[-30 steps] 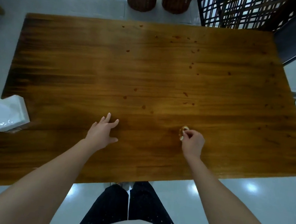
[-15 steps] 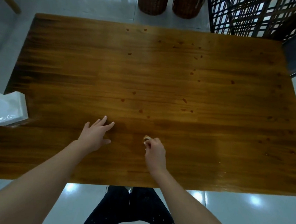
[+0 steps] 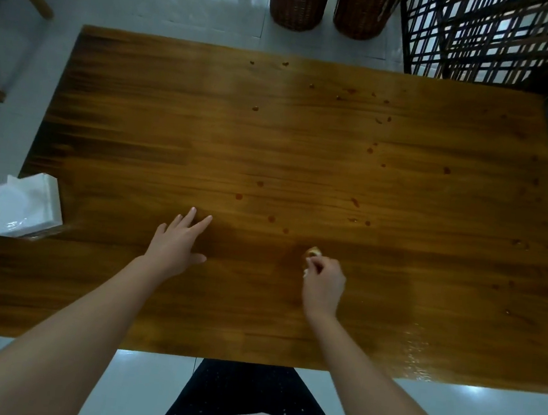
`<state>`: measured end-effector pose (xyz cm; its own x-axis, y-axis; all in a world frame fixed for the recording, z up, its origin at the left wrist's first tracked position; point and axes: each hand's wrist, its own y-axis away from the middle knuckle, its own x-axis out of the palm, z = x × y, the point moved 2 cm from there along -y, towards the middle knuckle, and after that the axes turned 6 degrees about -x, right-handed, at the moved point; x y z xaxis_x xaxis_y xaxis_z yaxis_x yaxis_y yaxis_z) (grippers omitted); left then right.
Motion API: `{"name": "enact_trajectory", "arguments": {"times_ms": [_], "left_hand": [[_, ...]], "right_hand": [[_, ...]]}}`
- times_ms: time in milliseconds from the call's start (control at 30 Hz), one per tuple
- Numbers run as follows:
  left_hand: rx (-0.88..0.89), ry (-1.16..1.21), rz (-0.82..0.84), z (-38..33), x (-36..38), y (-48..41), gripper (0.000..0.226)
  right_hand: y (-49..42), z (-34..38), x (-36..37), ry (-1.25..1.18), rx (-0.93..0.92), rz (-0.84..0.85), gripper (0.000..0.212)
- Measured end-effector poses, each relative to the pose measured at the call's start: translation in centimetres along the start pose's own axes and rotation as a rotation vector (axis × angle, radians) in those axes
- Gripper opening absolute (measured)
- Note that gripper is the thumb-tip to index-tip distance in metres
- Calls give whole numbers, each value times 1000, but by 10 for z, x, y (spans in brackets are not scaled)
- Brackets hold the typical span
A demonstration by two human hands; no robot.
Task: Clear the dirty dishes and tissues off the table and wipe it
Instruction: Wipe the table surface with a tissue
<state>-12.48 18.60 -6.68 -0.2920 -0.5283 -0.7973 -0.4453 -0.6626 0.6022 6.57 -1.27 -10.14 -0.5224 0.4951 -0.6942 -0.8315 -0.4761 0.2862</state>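
The brown wooden table (image 3: pixel 122 310) looks cleared of dishes: what lies on it is a white pack of paper tissues (image 3: pixel 27 205) at its left edge and many dark reddish-brown spots (image 3: pixel 354 201) scattered over the middle and the far right. Wiping seems underway but far from complete. The right hand (image 3: pixel 324 284) pinches a small crumpled stained tissue wad (image 3: pixel 313 252) in curled fingertips, pressing it on the near middle of the top. The left hand (image 3: pixel 178 248) lies flat on the wood to its left, fingers straight and slightly spread. A wet sheen (image 3: pixel 419 351) on the near right suggests that strip is wiped; the spotted area beyond is probably left, and the wad and pack have yet to come off.
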Motion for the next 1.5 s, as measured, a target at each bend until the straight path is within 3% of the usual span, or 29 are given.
{"name": "enact_trajectory", "arguments": {"times_ms": [133, 500, 700, 1033, 1500], "left_hand": [[18, -59, 8, 6, -4, -8, 87], [54, -45, -18, 3, -23, -37, 91], [61, -31, -2, 6, -35, -49, 91], [61, 11, 1, 9, -45, -73, 99], [57, 29, -14, 18, -61, -106, 103]], "right_hand": [[6, 27, 34, 57, -180, 146, 17], [-57, 75, 44, 109, -194, 83, 18], [-16, 76, 65, 109, -337, 230, 18], [-17, 68, 62, 178, -482, 325, 18], [-119, 133, 72, 76, -245, 48, 14]]}}
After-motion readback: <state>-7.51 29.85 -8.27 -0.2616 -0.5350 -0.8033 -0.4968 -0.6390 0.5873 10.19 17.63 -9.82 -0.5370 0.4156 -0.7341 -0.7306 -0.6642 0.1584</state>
